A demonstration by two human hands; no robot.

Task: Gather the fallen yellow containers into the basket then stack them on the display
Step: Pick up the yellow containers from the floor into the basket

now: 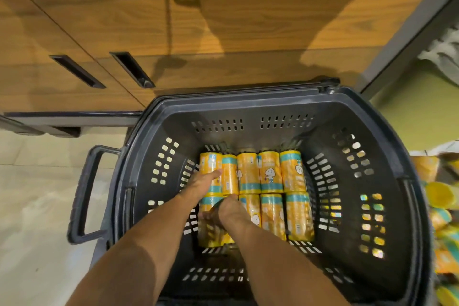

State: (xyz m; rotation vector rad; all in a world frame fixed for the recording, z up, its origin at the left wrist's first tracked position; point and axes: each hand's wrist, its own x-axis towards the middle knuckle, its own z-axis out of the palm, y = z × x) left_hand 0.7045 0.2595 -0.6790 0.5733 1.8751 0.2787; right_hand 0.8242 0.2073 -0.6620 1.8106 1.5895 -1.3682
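Nearest, the right hand [229,211] reaches across into the basket [248,113] and lies on the left end of the near row [273,216] of yellow containers. Its fingers drape leftward over the two end containers. The picture is blurred here, so I cannot tell whether it is gripping one or only pressing on it.

The containers in this row lie on their sides, side by side. Their long axes run away from the person, so each one crosses under the fingers. The rest of the row runs off to the right of this hand.

Just beyond, the left hand [202,185] rests on the leftmost container of the far row [270,171]. Its fingers are fairly straight and point along the container's length, holding nothing that I can see. That row lies the same way and meets the near row end to end.

Both hands are at the left side of the load, the right hand lower and closer to the body. A lift from here would probably start with the left-end containers, by closing around the barrel.

Well off to the right of both hands, outside the basket wall, lie more loose containers [439,191]. The right hand would be the nearer one for those, so gathering looks unfinished.

Past the far rim stands a wooden cabinet [223,32].
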